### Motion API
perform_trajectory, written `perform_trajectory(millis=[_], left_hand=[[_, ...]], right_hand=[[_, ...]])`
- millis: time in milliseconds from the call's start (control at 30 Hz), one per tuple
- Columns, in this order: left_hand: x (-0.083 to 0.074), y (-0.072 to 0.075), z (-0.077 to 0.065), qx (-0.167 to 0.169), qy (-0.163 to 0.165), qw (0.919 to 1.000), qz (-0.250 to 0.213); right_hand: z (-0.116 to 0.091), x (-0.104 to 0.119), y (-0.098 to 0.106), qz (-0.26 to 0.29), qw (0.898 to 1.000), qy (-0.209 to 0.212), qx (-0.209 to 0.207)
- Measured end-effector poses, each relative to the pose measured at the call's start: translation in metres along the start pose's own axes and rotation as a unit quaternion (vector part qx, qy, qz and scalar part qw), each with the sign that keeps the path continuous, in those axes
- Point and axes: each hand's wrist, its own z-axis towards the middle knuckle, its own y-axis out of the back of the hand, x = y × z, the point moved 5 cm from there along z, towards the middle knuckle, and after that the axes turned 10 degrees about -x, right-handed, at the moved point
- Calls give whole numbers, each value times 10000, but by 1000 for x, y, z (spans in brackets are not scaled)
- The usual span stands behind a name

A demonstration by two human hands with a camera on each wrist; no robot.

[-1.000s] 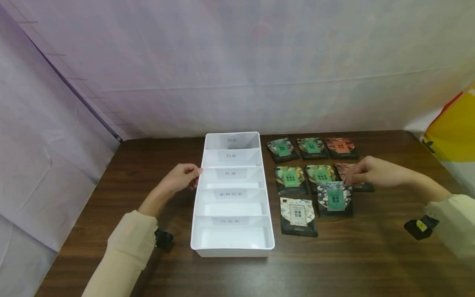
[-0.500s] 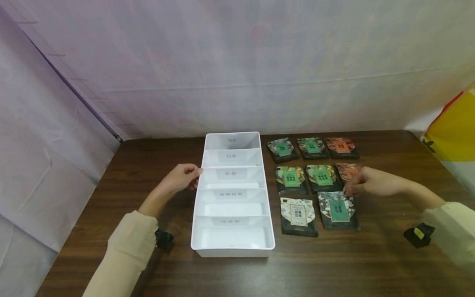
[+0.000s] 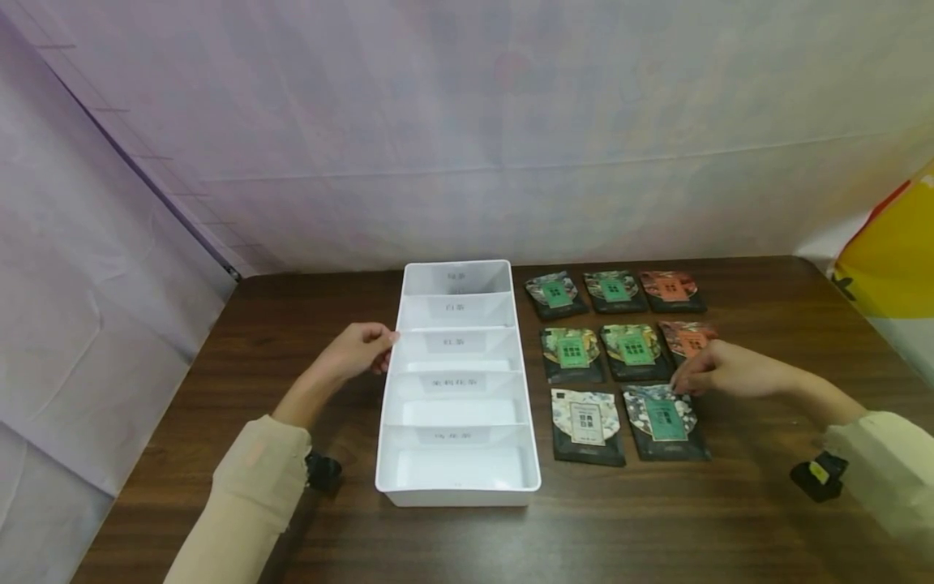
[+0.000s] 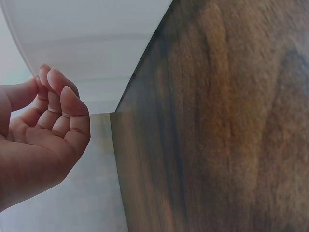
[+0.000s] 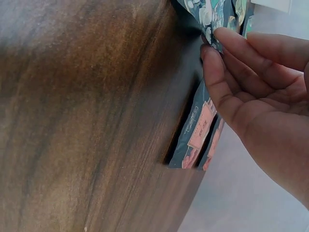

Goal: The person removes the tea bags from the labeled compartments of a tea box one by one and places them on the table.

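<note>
On the left, my left hand [image 3: 357,349] pinches the side rim of a white divided tray [image 3: 388,454]; the left wrist view shows the thumb and fingertips at the edge of the tray [image 4: 87,53]. My right hand [image 3: 718,369] pinches the upper right corner of a black tea sachet with a teal label and white floral print [image 3: 667,426]. That sachet lies in the front row, right of a sachet with a cream label [image 3: 587,426]. In the right wrist view, thumb and fingers of the right hand [image 5: 260,82] grip the floral sachet's corner [image 5: 207,21].
Behind lie sachets with green labels [image 3: 571,355] and orange labels [image 3: 670,290], arranged in rows right of the tray. One orange sachet [image 3: 686,334] is partly behind the right hand. Labelled compartments divide the tray. A pale curtain [image 3: 467,162] backs the brown table [image 3: 306,535].
My right hand has brought the floral teal-label sachet toward the front and down onto the table beside the cream-label one. The left hand stays at the tray rim.
</note>
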Motion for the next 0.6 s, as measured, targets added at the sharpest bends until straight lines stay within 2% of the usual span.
perform_trajectory(millis=[600], left_hand=[[0, 0, 0, -33, 63, 10000, 2]], right_hand=[[-2, 0, 3, 345, 9990, -271, -40]])
